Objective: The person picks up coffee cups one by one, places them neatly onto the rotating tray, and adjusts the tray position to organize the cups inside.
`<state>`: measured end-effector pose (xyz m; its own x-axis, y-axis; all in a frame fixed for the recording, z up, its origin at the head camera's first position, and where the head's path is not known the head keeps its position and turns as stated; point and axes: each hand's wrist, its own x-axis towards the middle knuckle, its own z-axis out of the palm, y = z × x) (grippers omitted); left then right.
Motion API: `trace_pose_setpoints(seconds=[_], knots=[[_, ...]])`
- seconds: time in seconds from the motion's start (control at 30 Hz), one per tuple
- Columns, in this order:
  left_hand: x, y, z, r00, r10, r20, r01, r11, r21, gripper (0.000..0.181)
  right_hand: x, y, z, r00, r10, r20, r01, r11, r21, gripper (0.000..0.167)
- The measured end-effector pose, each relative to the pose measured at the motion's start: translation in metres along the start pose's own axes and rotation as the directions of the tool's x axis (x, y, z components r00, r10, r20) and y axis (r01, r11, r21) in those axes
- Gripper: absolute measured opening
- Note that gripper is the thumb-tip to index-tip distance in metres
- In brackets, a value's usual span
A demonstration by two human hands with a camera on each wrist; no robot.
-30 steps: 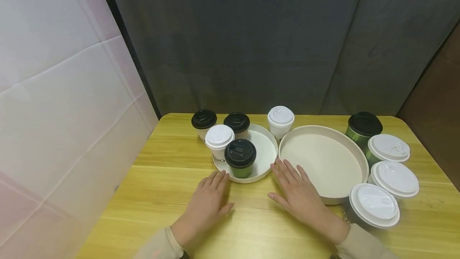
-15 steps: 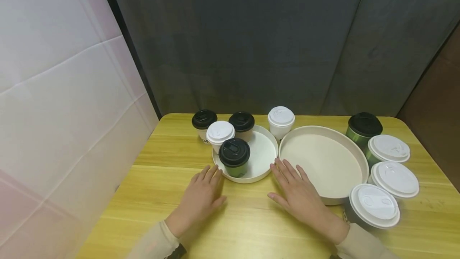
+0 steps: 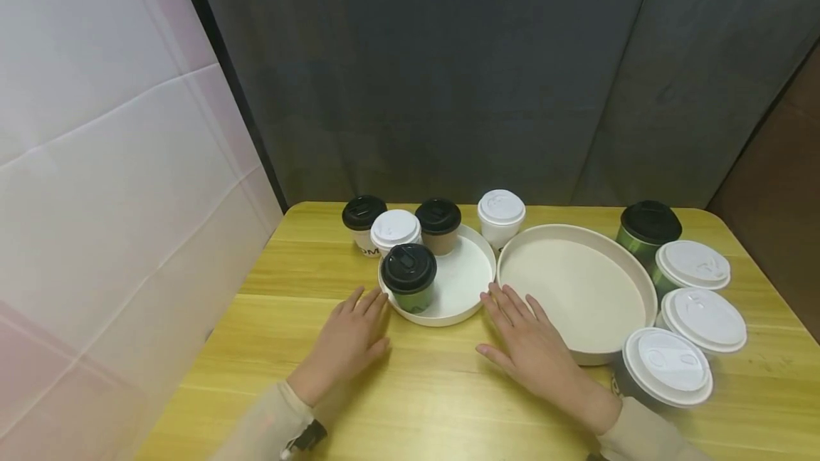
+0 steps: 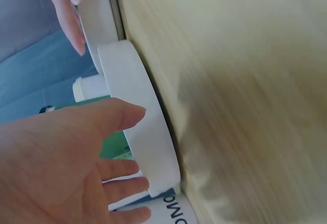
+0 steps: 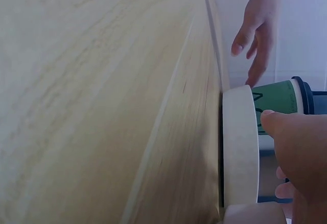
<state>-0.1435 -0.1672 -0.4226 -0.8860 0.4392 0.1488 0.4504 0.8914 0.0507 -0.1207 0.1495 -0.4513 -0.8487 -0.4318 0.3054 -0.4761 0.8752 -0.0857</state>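
Note:
A small round white tray [image 3: 466,279] carries a green cup with a black lid [image 3: 410,272], a white cup with a white lid [image 3: 395,228] and a brown cup with a black lid [image 3: 438,223]. My left hand [image 3: 346,340] lies at the tray's front left rim, fingers extended. In the left wrist view, the fingers of the left hand [image 4: 76,157] spread beside the tray's side wall [image 4: 140,127]. My right hand [image 3: 528,347] has straight fingers, their tips at the small tray's right rim. Neither hand grips anything.
A larger cream tray [image 3: 570,290] adjoins the small one on the right. Several lidded cups, including a dark cup with a white lid [image 3: 666,368], line its right side. Behind stand a white cup [image 3: 501,215] and a black-lidded cup [image 3: 364,219], both on the wooden table [image 3: 269,333].
The small tray's cups have shifted clockwise: green cup leftward, white cup backward, brown cup rightward. My left hand has slid left along the rim. My right hand has barely moved.

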Motion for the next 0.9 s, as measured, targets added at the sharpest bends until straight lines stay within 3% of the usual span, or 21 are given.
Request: trace_pose_setpoints(seconds=[0.27,0.43,0.6,0.73,0.9], knots=[[0.002,-0.014,0.000,0.999,0.023,0.039,-0.023,1.000,0.001,0.074,0.002,-0.003,-0.001,1.000,-0.009,-0.010,0.009,1.000,0.000,0.078],[0.001,-0.012,-0.006,0.999,0.009,0.053,-0.010,1.000,0.016,0.073,0.003,-0.004,-0.002,1.000,-0.004,0.004,0.004,1.000,0.003,0.078],[-0.001,0.008,-0.023,0.999,0.029,0.039,-0.031,0.998,0.059,0.057,0.003,-0.004,-0.002,1.000,-0.004,0.005,0.004,1.000,0.005,0.078],[-0.002,0.031,-0.033,0.991,0.133,0.021,-0.133,0.990,0.040,0.049,0.003,-0.004,-0.002,1.000,-0.011,-0.009,0.011,1.000,0.009,0.078],[-0.003,0.052,-0.029,0.962,0.267,0.065,-0.266,0.964,-0.021,0.063,0.003,-0.006,-0.001,0.999,-0.021,-0.032,0.021,1.000,0.021,0.078]])
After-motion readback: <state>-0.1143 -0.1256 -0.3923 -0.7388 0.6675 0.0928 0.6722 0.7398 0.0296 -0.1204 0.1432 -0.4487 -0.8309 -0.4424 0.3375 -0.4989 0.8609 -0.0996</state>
